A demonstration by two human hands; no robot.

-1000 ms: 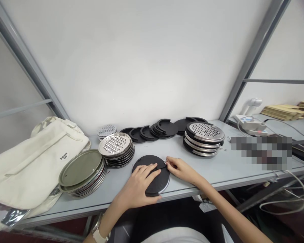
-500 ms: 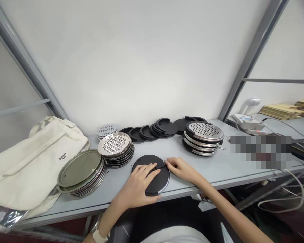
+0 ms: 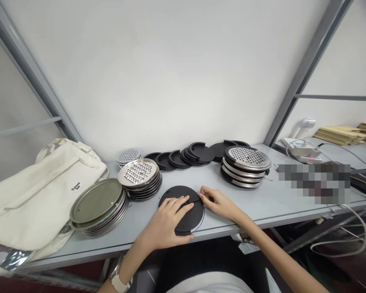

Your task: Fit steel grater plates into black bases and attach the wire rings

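Bearing a black disc (image 3: 192,218): grey table (image 3: 256,199), white wall (image 3: 177,81) behind.

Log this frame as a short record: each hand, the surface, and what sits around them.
Left hand: spread over a black disc
Right hand: pinches a small metal loop at that disc's right edge
Surface: gray table
Left side: cream bag, stack topped by a green disc, metal grater stack
Along the wall: overlapping black holders
Right side: stack topped by a perforated metal disc
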